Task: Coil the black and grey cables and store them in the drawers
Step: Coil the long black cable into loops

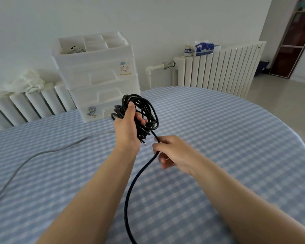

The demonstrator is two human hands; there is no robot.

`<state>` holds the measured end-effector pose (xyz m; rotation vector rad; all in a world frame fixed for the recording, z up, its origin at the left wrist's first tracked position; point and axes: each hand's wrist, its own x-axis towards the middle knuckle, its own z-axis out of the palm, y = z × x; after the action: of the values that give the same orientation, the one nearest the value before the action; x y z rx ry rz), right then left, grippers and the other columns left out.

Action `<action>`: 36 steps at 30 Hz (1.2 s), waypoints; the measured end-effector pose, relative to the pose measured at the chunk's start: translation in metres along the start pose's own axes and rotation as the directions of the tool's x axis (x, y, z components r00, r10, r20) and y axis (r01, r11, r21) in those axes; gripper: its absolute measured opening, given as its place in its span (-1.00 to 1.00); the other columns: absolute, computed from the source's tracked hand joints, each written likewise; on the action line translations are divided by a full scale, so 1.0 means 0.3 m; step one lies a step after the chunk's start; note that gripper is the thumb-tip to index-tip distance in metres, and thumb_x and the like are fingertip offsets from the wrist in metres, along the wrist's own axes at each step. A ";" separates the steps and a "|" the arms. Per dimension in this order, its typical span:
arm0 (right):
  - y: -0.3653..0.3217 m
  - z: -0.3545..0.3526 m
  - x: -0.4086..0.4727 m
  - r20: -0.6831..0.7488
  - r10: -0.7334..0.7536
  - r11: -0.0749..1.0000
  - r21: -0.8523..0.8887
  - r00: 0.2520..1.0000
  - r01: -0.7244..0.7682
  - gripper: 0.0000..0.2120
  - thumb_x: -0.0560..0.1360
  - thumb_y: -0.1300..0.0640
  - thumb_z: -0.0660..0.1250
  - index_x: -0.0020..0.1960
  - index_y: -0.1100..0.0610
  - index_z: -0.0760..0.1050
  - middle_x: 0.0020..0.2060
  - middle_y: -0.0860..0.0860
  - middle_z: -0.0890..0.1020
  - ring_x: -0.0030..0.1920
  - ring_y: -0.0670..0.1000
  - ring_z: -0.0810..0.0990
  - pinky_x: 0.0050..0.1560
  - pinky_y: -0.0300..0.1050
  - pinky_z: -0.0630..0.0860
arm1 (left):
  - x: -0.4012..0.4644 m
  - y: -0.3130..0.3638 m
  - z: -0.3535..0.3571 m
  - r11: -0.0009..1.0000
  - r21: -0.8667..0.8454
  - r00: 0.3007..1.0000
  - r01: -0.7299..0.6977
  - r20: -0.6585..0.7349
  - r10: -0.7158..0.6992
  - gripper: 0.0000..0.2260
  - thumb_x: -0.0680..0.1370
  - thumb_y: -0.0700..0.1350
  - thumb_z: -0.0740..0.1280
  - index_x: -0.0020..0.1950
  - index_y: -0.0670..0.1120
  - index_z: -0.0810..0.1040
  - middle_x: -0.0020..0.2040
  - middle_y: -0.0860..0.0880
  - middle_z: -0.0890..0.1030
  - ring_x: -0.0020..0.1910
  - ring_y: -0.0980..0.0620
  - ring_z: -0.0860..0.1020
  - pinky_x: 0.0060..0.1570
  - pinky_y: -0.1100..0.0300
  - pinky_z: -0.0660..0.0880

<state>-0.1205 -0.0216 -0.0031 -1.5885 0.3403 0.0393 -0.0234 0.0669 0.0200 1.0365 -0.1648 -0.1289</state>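
coiling of the black cable [139, 113]: our left hand [126, 129] keeps its grip clamped on the loops above mid-surface, anchoring them, while our right hand [171, 152] pinches the free run to feed it. grey cable [42, 153] lies toward the left edge; drawers [99, 80] stand at the far edge.

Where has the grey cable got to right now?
The grey cable lies uncoiled on the left side of the checked tablecloth, left of the left hand, running from near the white drawers toward the left edge.
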 end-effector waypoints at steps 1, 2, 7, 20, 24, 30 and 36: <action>-0.002 0.006 -0.002 -0.013 -0.027 0.998 0.050 1.000 0.028 -0.81 0.55 0.24 0.27 0.14 0.26 0.50 -0.23 0.05 0.57 -0.45 -0.09 0.47 -0.41 -0.19 0.53 | -0.003 -0.009 0.002 0.998 0.050 0.999 -0.027 -0.024 0.028 -0.70 0.60 -0.09 0.27 -0.34 -0.09 0.44 -0.52 0.02 0.42 -0.52 0.07 0.38 -0.26 0.09 0.44; -0.002 0.010 -0.004 -0.036 -0.049 0.994 0.094 0.998 0.053 -0.78 0.55 0.23 0.29 0.19 0.24 0.46 -0.23 0.03 0.61 -0.44 -0.08 0.49 -0.39 -0.17 0.54 | -0.006 -0.016 0.003 0.994 0.097 0.998 -0.042 -0.047 0.047 -0.67 0.60 -0.08 0.27 -0.37 -0.09 0.43 -0.53 0.02 0.43 -0.52 0.07 0.39 -0.26 0.08 0.43; 0.013 0.011 0.000 -0.011 -0.198 0.967 -0.164 0.980 0.194 -0.82 0.62 0.25 0.12 0.14 0.11 0.45 -0.12 0.03 0.67 -0.22 -0.04 0.66 -0.12 -0.02 0.65 | -0.010 -0.051 -0.009 0.979 0.201 0.992 0.020 -0.123 0.004 -0.59 0.56 -0.07 0.28 -0.50 -0.11 0.43 -0.54 -0.02 0.48 -0.50 0.04 0.45 -0.31 0.12 0.45; 0.020 -0.021 -0.009 -0.065 -0.446 0.786 -0.505 0.893 0.356 -0.79 0.51 -0.05 0.36 -0.18 0.08 0.57 -0.44 -0.10 0.57 -0.46 -0.19 0.44 -0.38 -0.26 0.38 | -0.016 -0.071 0.004 0.793 0.597 0.950 0.117 0.164 -0.264 -0.66 0.52 0.02 0.38 -0.30 -0.21 0.47 -0.47 -0.07 0.46 -0.51 0.00 0.46 -0.46 0.20 0.45; -0.006 -0.031 -0.013 -0.120 -0.386 0.891 -0.307 0.915 0.336 -0.86 0.55 0.05 0.34 -0.05 0.13 0.50 -0.37 -0.01 0.68 -0.53 -0.15 0.42 -0.48 -0.30 0.34 | -0.046 -0.053 0.003 0.745 0.664 0.929 0.072 0.227 -0.291 -0.41 0.58 0.28 0.09 -0.36 -0.17 0.52 -0.53 -0.05 0.51 -0.50 0.06 0.55 -0.43 0.26 0.48; -0.019 -0.040 -0.009 -0.223 -0.404 0.899 -0.275 0.887 0.340 -0.87 0.51 0.04 0.39 -0.01 0.08 0.53 -0.43 0.01 0.66 -0.50 -0.16 0.55 -0.43 -0.40 0.38 | -0.079 -0.045 0.014 0.750 0.661 0.850 0.018 0.385 -0.360 -0.15 0.49 0.40 -0.29 -0.53 -0.20 0.42 -0.55 -0.13 0.45 -0.47 -0.03 0.51 -0.23 0.20 0.52; -0.033 -0.083 -0.015 -0.260 -0.425 0.884 -0.325 0.867 0.336 -0.89 0.52 -0.01 0.36 -0.07 0.02 0.58 -0.44 -0.02 0.61 -0.50 -0.18 0.53 -0.40 -0.27 0.42 | -0.073 -0.031 0.023 0.705 0.709 0.746 -0.023 0.481 -0.460 -0.26 0.48 0.44 -0.13 -0.37 -0.15 0.47 -0.52 -0.03 0.38 -0.54 0.05 0.36 -0.28 0.08 0.44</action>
<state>-0.1271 -0.0452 0.0090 -1.9145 0.2730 -0.5123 -0.0465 0.0605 0.0138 1.7383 -0.7508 -0.7123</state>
